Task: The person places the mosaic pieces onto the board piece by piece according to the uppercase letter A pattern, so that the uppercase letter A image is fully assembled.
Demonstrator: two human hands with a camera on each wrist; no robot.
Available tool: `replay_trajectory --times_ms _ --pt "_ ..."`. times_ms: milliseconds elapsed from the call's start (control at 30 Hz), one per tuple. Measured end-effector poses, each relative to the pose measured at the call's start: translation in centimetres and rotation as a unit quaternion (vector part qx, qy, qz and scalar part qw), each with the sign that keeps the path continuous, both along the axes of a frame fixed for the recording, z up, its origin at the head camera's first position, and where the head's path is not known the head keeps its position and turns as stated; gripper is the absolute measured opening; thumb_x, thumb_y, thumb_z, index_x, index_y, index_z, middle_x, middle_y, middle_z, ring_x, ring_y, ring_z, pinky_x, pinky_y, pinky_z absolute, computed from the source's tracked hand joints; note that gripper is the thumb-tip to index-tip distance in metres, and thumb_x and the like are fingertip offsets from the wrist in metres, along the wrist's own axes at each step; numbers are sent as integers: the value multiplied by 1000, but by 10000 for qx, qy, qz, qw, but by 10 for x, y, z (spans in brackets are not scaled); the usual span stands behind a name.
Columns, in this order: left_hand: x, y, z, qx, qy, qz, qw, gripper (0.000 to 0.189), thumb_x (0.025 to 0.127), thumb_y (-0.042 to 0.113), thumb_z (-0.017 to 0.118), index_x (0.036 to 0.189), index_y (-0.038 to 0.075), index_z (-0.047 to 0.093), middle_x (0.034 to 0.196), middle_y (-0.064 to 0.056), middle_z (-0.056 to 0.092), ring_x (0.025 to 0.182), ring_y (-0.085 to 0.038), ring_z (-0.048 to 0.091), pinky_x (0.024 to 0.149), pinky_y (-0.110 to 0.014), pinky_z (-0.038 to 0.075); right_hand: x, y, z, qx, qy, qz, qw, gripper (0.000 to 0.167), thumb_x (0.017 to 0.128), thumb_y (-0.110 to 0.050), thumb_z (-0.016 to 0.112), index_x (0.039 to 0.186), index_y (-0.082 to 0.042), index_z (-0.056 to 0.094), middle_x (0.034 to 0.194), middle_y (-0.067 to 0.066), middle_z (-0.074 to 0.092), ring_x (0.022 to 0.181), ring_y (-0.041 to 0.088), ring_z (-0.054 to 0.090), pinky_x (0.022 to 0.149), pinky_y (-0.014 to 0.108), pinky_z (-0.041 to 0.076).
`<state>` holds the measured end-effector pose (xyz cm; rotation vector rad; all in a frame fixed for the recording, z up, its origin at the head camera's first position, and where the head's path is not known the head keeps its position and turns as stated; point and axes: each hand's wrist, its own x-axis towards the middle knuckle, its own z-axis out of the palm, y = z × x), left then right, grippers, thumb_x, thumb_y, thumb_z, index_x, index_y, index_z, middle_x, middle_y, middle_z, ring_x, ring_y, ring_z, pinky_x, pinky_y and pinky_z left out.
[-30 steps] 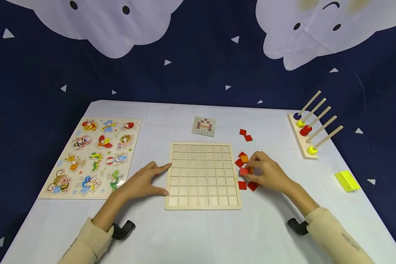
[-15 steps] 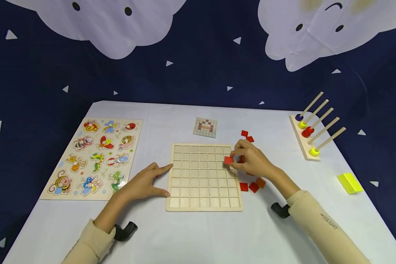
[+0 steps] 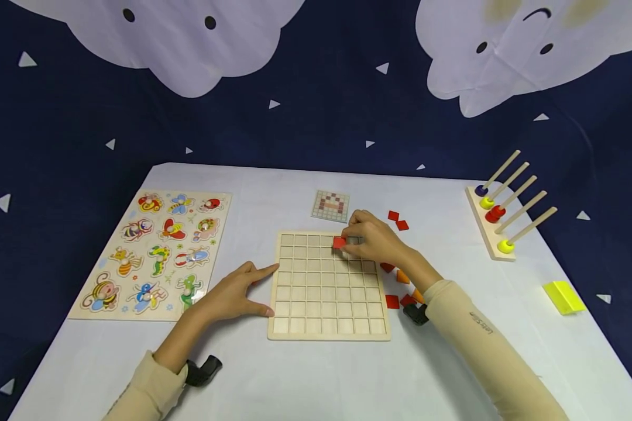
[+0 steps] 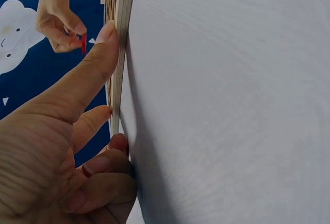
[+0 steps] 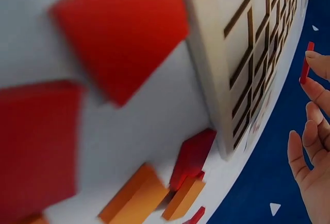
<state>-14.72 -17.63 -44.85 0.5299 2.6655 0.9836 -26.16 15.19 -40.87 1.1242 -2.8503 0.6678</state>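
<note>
A square wooden grid board lies on the white table in the head view. My left hand touches its left edge with thumb and forefinger, both extended; the left wrist view shows the other fingers curled beside the edge. Over the far part of the grid, my right hand pinches a red square tile between thumb and finger. In the right wrist view that red tile appears edge-on, off the board. Loose red tiles and orange tiles lie along the board's right side, partly hidden by the right arm.
Behind the board lies a small pattern card, with two red tiles to its right. An insect picture puzzle lies at the left. A peg stand with beads and a yellow block are on the right.
The right hand has lifted a red tile from the pile beside the board and carried it left and away, over the far rows. The left hand keeps its place at the edge.
</note>
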Motion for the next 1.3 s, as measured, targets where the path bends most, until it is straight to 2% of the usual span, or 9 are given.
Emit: replay_trajectory --times_ms 133,400,700,933,1033,1167,1300 --pt "0 0 0 -8 -18 18 10000 96 69 41 89 151 19 45 89 -1 43 70 -12 31 61 -25 30 -7 -9 -2 48 -84 52 9999 25 84 -21 80 102 -4 78 98 4 55 94 19 46 79 35 44" --pt "0 1 -1 23 -7 7 10000 95 69 41 89 150 19 45 89 -1 43 70 -12 31 61 -25 30 -18 -23 -8 310 71 191 9993 24 84 -21 80 101 -4 78 98 7 57 96 22 50 80 37 47" --pt "0 1 -1 16 -48 24 10000 96 68 41 89 151 20 45 89 -1 43 70 -13 31 61 -25 30 -21 -29 -10 409 -83 51 9991 21 82 -23 82 95 -7 79 97 5 58 99 23 52 82 38 48" --pt "0 1 0 39 -75 59 9999 95 68 41 90 151 20 45 90 -1 43 70 -13 31 61 -25 30 -18 -33 -8 447 -487 -276 9974 15 81 -24 83 88 -13 77 97 3 59 98 23 52 83 41 47" --pt "1 1 0 23 -65 57 10000 95 69 41 89 151 20 45 90 -1 42 70 -13 31 61 -25 30 -17 -34 -5 645 -491 -309 9962 19 81 -28 82 93 -13 77 102 5 61 99 25 53 84 43 47" --pt "1 1 0 20 -61 66 10000 95 69 40 89 150 19 45 90 -1 42 70 -13 31 60 -25 30 -15 -25 3 869 -285 -243 9955 33 84 -33 79 108 -11 77 113 11 63 104 29 54 88 47 46" --pt "2 1 0 34 -67 79 9999 95 69 40 89 150 19 46 90 -2 43 70 -14 31 61 -26 30 -19 -2 11 807 -217 -526 9951 38 86 -30 78 116 -7 75 113 14 62 105 31 53 90 48 45"
